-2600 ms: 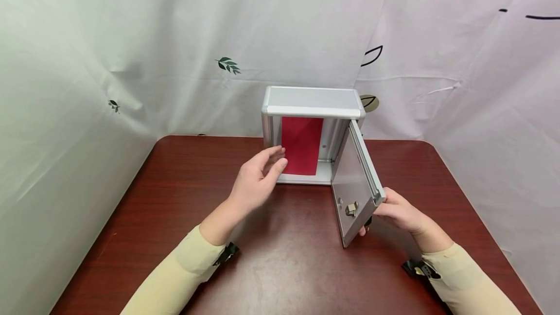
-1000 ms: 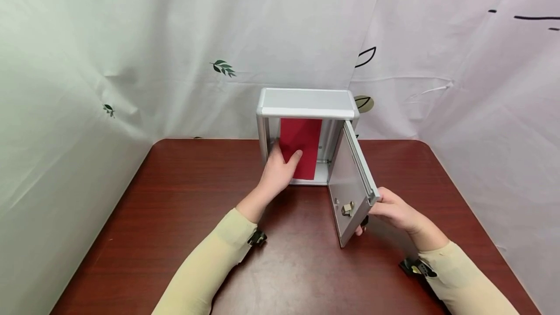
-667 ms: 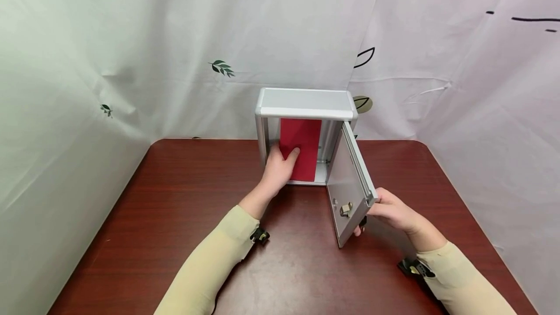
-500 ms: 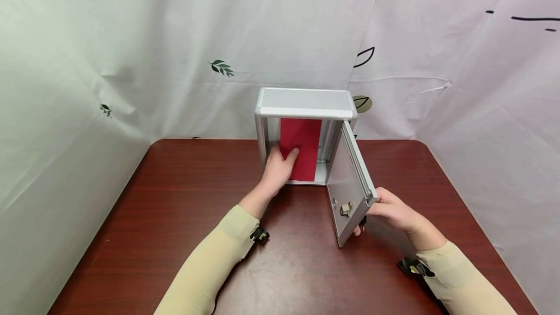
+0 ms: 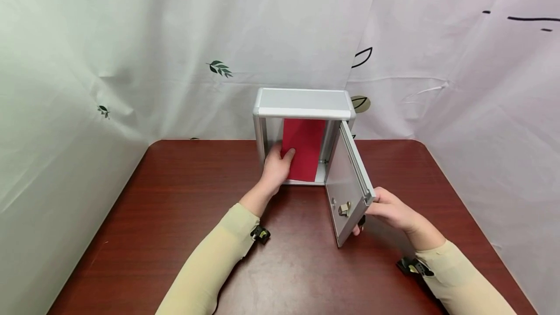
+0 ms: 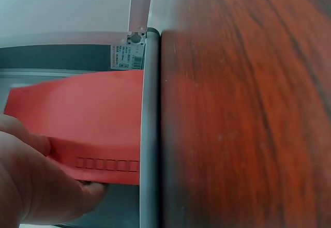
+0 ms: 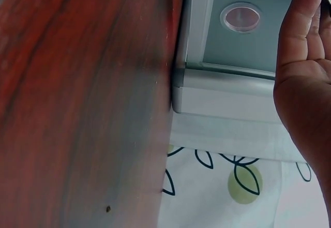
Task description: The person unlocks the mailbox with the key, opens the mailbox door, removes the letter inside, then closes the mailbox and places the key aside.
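The person's two arms, in pale yellow sleeves, reach in from the bottom of the head view and converge near the centre. The left forearm rises slantwise from the bottom edge toward the upper right, a black wrist strap [image 5: 260, 234] on its inner side, and the left hand [image 5: 275, 168] goes in at the lower left of the opening of a silver metal box [image 5: 305, 99]. There it pinches a red envelope [image 5: 305, 152], thumb laid on the front face near the left edge and the other fingers hidden behind. The envelope stands upright inside the box; in the left wrist view it spreads across the left half of the frame, with a row of small outlined squares along its lower edge and a barcode sticker [image 6: 128, 56] just above. The right forearm slants up and left from the lower right corner, the wrist bent toward the box's hinged door [image 5: 350, 171], which swings out to the front with a cam lock [image 5: 344, 209] low on its inner face. The right hand [image 5: 393, 212] grips this door at its free edge from the outer side; its fingertips are partly covered by the panel. Box and door stand on a dark reddish wood-grain table [image 5: 197, 193].
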`<action>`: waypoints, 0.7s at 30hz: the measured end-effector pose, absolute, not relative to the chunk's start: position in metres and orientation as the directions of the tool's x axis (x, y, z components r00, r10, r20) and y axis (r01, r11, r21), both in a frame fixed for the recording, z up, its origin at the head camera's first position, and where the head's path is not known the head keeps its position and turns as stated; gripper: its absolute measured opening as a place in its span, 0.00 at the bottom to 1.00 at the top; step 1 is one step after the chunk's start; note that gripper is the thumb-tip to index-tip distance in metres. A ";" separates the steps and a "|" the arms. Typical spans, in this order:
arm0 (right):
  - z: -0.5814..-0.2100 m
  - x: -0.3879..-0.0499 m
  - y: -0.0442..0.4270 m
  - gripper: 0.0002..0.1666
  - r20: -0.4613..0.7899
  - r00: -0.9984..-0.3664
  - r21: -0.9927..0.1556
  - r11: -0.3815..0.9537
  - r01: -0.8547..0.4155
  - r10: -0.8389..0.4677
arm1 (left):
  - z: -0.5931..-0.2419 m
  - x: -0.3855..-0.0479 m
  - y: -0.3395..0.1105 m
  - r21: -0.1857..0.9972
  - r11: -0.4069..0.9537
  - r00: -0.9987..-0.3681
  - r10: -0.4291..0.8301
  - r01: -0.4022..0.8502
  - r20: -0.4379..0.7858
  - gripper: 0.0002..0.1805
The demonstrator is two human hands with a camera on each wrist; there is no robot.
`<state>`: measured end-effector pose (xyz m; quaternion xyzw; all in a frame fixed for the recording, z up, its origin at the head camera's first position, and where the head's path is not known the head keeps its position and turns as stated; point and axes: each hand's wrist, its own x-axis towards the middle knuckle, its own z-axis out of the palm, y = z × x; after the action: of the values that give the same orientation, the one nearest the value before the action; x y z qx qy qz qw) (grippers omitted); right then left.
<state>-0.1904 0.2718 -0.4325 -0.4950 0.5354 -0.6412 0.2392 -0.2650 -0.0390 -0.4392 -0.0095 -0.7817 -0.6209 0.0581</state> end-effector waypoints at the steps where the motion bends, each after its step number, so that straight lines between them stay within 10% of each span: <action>1: -0.432 -0.190 0.272 0.19 0.376 -0.397 -0.924 -0.310 -0.222 -0.837 | -0.439 -0.265 -0.039 0.970 0.224 -0.993 -0.056 0.092 0.107 0.16; 21: -0.433 -0.191 0.273 0.21 0.377 -0.396 -0.924 -0.312 -0.220 -0.837 | -0.436 -0.253 -0.044 0.957 0.197 -0.975 -0.010 0.215 0.221 0.11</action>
<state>-0.1906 0.2726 -0.4327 -0.4939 0.5349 -0.6419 0.2406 -0.2533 -0.0435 -0.4357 -0.0667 -0.7683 -0.6303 0.0891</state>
